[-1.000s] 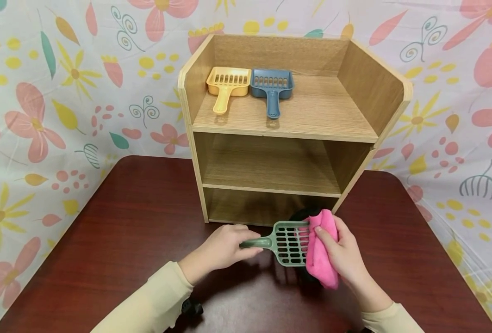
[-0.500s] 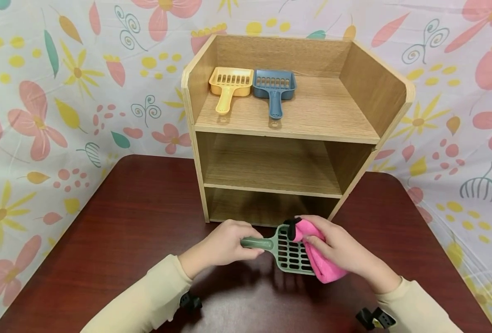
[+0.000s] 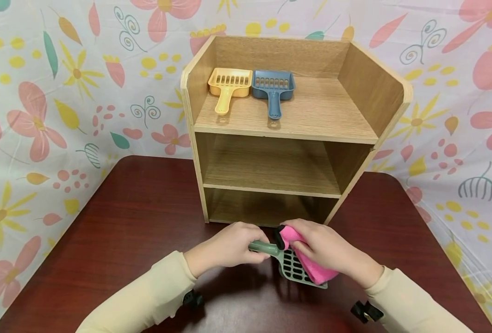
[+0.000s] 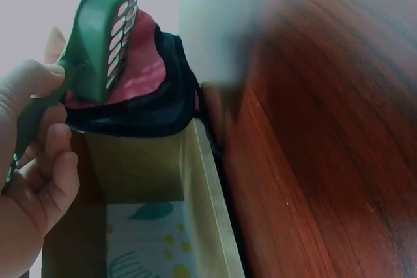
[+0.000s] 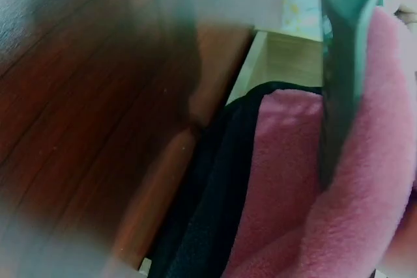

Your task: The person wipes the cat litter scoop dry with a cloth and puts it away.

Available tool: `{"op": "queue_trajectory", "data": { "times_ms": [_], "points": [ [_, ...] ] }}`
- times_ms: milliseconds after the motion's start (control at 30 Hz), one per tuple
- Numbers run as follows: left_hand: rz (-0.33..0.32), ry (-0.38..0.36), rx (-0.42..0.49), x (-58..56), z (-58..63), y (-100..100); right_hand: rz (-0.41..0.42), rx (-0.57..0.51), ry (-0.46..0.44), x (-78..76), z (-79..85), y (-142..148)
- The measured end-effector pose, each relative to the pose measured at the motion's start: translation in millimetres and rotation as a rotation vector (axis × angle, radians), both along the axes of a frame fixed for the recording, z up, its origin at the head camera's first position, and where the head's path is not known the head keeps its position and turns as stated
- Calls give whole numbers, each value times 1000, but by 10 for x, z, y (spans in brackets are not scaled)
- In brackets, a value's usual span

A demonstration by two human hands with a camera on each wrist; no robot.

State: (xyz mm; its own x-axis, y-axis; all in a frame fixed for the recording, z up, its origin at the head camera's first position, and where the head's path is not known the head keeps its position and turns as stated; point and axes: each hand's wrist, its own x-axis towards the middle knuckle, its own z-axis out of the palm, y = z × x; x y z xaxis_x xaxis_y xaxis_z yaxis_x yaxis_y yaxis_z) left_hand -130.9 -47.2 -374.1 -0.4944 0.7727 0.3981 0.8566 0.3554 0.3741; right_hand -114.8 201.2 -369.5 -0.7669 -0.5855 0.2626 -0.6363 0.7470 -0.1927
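A green slotted litter scoop (image 3: 292, 270) is held over the table, its head pointing right and tilted toward the front. My left hand (image 3: 234, 244) grips its handle, thumb against the base of the head in the left wrist view. Folded over the head is a pink cloth (image 3: 317, 269) with a black back, which my right hand (image 3: 326, 249) pinches against the slots. In the right wrist view the cloth (image 5: 287, 161) lies on both sides of the scoop (image 5: 342, 69). The right fingertips are partly hidden by the cloth.
Behind the hands stands a wooden shelf unit (image 3: 287, 134). On its top board a yellow litter scoop (image 3: 229, 88) and a blue litter scoop (image 3: 273, 90) lie side by side at the left. The dark red table (image 3: 146, 203) runs around the unit, with a patterned curtain (image 3: 83, 92) behind.
My right hand and the cloth have moved left along the scoop's head toward its handle. The scoop has turned, its head end now lower and nearer the front.
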Motion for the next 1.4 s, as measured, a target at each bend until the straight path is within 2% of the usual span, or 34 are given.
{"op": "queue_trajectory", "data": {
  "times_ms": [200,533,767,900,1100,1400],
  "points": [
    [20,6,-31,-18,-15,-23,-32,27,71,-31,-47,22],
    [76,-23,-33,-10,-34,-120,-118,14,20,-1,-29,203],
    [81,-55,-24,-7,-90,-139,-100,-9,43,10,-37,248],
    [61,-27,-1,11,-113,-91,-69,-15,59,13,-56,174],
    [8,53,10,11,-130,0,-1,-16,67,4,-84,32],
    [65,113,-2,-22,-153,-77,-112,-32,-16,-17,-67,120]
  ]
}}
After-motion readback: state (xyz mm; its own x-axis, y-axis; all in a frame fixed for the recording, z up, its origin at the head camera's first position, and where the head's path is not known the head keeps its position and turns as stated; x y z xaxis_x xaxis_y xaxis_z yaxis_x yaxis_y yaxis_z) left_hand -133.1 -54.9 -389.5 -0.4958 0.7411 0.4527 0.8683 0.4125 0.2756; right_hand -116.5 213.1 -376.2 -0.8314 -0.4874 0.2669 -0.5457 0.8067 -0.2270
